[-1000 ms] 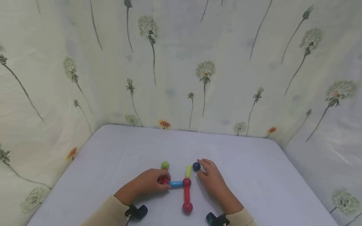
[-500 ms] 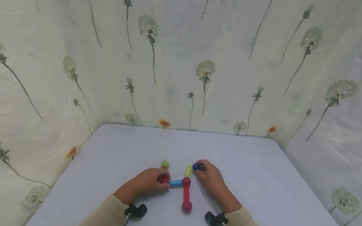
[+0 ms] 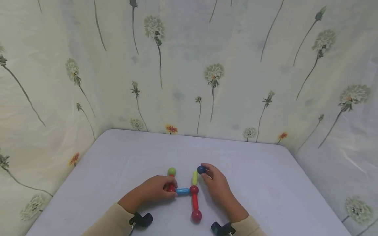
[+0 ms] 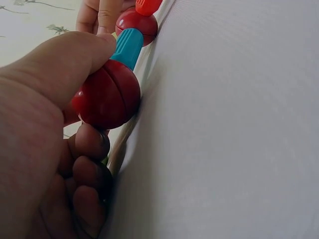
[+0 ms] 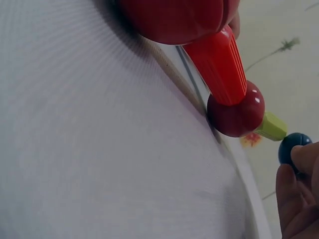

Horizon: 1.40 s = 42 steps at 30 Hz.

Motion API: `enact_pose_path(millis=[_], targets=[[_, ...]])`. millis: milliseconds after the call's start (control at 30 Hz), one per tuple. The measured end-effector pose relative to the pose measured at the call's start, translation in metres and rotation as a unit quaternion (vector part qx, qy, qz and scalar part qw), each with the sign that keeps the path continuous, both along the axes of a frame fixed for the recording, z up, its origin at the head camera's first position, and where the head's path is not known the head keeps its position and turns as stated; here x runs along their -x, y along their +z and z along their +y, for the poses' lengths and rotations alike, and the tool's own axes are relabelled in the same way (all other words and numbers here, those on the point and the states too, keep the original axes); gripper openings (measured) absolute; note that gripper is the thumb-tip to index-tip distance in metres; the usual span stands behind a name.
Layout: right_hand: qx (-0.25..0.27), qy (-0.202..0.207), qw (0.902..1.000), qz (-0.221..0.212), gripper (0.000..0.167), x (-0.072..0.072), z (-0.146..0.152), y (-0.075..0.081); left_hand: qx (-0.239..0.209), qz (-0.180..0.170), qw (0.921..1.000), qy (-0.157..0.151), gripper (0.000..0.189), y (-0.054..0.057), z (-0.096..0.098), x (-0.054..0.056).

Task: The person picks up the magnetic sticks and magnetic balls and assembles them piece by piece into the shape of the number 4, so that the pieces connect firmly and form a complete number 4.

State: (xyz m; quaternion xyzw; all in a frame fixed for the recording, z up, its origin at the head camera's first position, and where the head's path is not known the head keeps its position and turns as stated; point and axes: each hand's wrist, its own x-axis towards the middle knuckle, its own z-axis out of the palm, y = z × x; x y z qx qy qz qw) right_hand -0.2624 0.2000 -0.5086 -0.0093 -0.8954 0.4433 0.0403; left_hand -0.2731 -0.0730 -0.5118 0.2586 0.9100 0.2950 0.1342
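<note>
My left hand (image 3: 159,188) grips a red ball (image 4: 108,94) at the left joint of a shape made of sticks and balls. From that ball a blue stick (image 3: 182,191) runs right to another red ball (image 3: 194,189), and a red stick leads away to a green ball (image 3: 171,171). A red stick (image 3: 195,202) comes toward me from the right joint, ending in a red ball (image 3: 196,216). A yellow-green stick (image 3: 195,178) points away from the same joint. My right hand (image 3: 218,185) pinches a dark blue ball (image 3: 201,169) close beside that stick's far end.
The shape lies on a white-covered table (image 3: 251,177). Behind and at both sides hangs a pale curtain (image 3: 183,65) printed with dandelions. A dark wrist camera (image 3: 143,220) sits at the left cuff, another camera (image 3: 222,228) at the right.
My right hand has closed its fingers on the dark blue ball and brought it slightly left and away from me, nearer the yellow-green stick's end. My left hand keeps its place.
</note>
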Motion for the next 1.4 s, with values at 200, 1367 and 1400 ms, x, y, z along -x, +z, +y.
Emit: enact_pose_path(millis=[200, 1367, 1400], targets=[[0.003, 0.010, 0.9998, 0.019, 0.044, 0.004, -0.004, 0.002, -0.002, 0.003, 1.0000, -0.001, 0.025, 0.000, -0.002, -0.001], [-0.066, 0.230, 0.9651, -0.107, 0.093, -0.005, 0.004, 0.004, -0.006, 0.002, 1.0000, -0.006, 0.024, -0.004, -0.003, 0.003], [-0.074, 0.242, 0.9610, -0.111, 0.097, -0.007, 0.005, 0.005, -0.005, 0.002, 1.0000, -0.005, 0.024, -0.003, -0.003, 0.003]])
